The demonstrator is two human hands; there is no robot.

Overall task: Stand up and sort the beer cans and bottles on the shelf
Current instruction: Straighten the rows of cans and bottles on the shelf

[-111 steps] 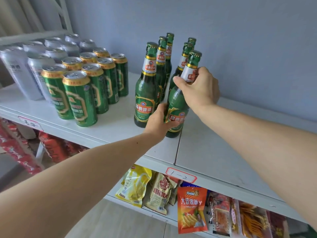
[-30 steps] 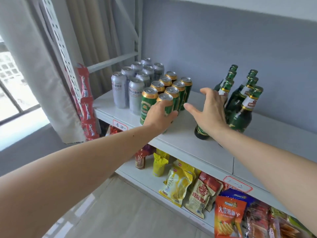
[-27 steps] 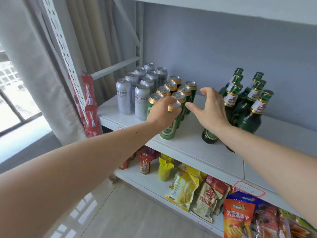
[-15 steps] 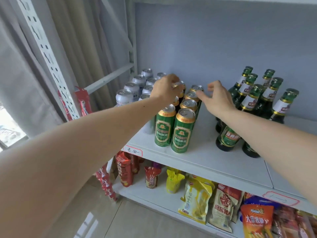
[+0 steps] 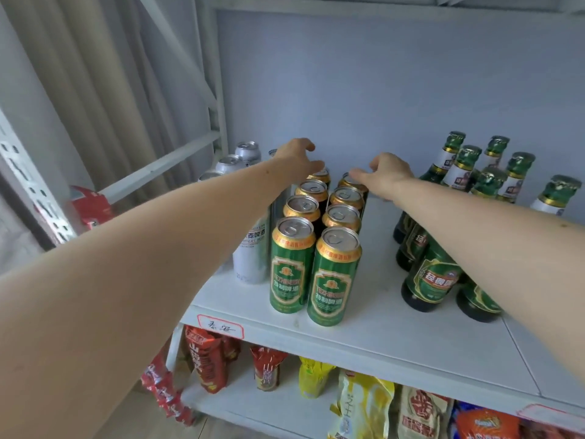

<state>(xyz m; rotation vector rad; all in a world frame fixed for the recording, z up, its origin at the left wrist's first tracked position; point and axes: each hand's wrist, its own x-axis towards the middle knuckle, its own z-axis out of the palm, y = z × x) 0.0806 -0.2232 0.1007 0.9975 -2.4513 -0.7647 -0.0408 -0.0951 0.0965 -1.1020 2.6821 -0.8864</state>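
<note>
Green cans (image 5: 313, 248) with gold rims stand upright in two neat rows on the white shelf (image 5: 395, 331), running from the front edge toward the back wall. Your left hand (image 5: 297, 160) is reaching over the far end of the left row, with the fingers curved downward above the last cans; I cannot tell if it is holding one of them or only hovering, because the hand hides what is under it. Your right hand (image 5: 386, 175) is at the far end of the right row, and its fingertips touch the gold top of the last can there, with the fingers bent a little but not wrapped around anything that I can see. Just to the left of the green cans stand the silver cans (image 5: 250, 248), also upright, partly hidden behind your left forearm. To the right, apart from the cans, the green bottles (image 5: 433, 270) stand upright in a group, and your right forearm crosses in front of them. On the front edge of the shelf there is a small label (image 5: 220, 325) with red border. Below, on the lower shelf (image 5: 253, 403), snack bags (image 5: 364, 403) in red and yellow are lined up.
</note>
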